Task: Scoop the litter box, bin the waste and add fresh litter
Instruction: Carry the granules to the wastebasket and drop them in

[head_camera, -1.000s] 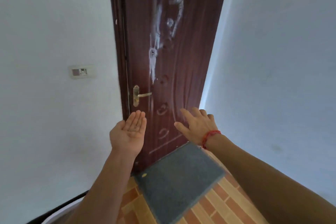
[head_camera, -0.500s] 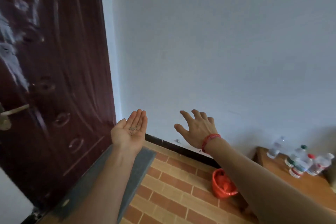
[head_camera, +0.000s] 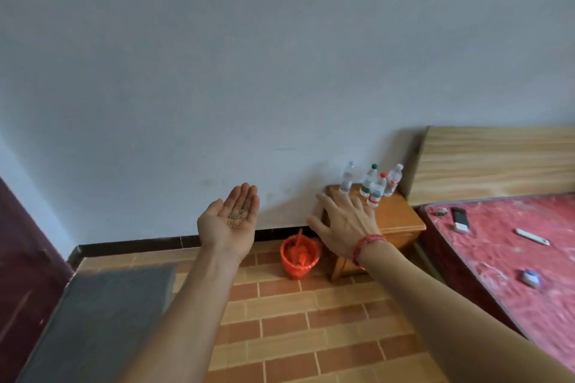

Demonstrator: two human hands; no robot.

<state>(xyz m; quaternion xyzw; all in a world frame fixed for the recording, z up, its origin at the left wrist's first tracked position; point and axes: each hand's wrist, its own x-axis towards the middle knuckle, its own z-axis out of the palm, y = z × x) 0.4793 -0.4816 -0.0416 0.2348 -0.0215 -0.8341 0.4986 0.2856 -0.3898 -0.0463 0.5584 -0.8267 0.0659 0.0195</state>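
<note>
Left hand [head_camera: 228,221] flat, palm up (grey bits [head_camera: 235,217] on it); right hand [head_camera: 345,221] splayed, empty.

bits [head_camera: 235,217] on left hand [head_camera: 227,227]: too small to tell | mat [head_camera: 102,320]: cut by bottom edge | bed [head_camera: 513,258]: cut by right edge | stand [head_camera: 395,218]: part hidden behind right hand [head_camera: 342,221]

Nothing in front of you carries writing that can be read. The water bottles [head_camera: 377,190] standing on the wooden bedside cabinet [head_camera: 401,218] wear coloured labels, but their print is too small and blurred for you to make out.
</note>
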